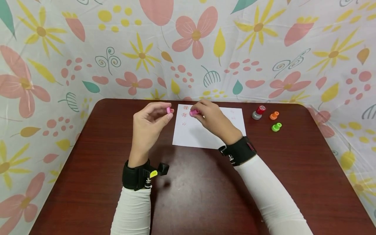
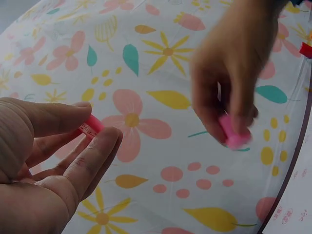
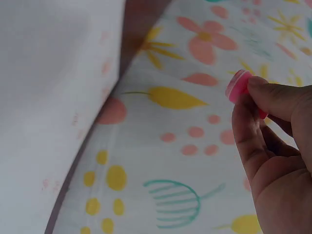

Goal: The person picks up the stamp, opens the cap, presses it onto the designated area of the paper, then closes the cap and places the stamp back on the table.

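Note:
Between thumb and fingertips, my left hand (image 1: 148, 122) pinches a small pink stamp cap (image 1: 168, 110), raised to the left of the paper. It looks short and round in the left wrist view, with a speckled red-and-white side. My right hand (image 1: 215, 119) grips a pink toy stamp (image 1: 194, 112) by its narrow handle; in the head view it overlaps the paper's upper left. The right wrist view shows the stamp's round base (image 3: 238, 86) pointing away from the fingers. A white sheet of paper (image 1: 205, 138) bears several small red prints (image 1: 184, 115) along its left side.
To the right of the paper stand a red-topped item (image 1: 260, 109) beside a grey round piece (image 1: 256, 115), an orange stamp (image 1: 274, 115) and a green stamp (image 1: 276, 127). The dark wooden table (image 1: 188, 195) ends at a flower-patterned cloth (image 1: 223, 65) behind and at the sides.

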Demonstrator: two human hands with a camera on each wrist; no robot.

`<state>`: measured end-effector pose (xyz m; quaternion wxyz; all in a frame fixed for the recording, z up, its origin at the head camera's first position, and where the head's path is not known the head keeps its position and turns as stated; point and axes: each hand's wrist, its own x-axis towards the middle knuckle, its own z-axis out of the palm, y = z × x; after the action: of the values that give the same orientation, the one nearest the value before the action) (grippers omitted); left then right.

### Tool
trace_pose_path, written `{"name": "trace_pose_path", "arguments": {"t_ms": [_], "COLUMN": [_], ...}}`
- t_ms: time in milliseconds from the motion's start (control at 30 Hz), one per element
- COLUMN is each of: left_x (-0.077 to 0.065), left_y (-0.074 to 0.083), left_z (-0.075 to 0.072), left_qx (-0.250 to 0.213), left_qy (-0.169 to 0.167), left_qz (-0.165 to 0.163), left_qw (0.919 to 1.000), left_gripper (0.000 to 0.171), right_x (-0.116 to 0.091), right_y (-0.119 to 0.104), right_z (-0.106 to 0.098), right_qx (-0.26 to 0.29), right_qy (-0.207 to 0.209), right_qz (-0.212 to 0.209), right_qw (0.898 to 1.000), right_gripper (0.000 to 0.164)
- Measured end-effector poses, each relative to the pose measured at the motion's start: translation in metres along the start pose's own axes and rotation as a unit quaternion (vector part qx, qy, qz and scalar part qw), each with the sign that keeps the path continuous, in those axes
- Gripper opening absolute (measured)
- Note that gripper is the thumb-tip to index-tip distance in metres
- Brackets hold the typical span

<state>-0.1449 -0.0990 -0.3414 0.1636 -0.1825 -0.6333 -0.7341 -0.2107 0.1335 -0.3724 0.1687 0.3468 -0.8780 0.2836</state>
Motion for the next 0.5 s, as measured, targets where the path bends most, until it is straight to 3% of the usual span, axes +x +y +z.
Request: {"name": "trace_pose_path", "arguments": {"t_ms": [233,500], "left_x": [-0.003,-0.008], "left_y": [0.0,-0.002], "left_z": [0.009,0.023], "left_qx": [0.022,0.037], "left_qy": [-0.023,-0.06], "left_qz": [-0.004,-0.016], "left_qw": [0.9995,0.9974], "left_gripper": [0.029,0.028], "right_x": [-0.025,-0.037], "right_y": [-0.024,-0.048], "right_z": [-0.017,-0.022], "right_qx": [0.056,0.148], "right_qy": [0.082,0.147], "right_qz": [-0.005,0.008], "right_qw": [0.995,0.978], "right_gripper": [0.015,0.02]}}
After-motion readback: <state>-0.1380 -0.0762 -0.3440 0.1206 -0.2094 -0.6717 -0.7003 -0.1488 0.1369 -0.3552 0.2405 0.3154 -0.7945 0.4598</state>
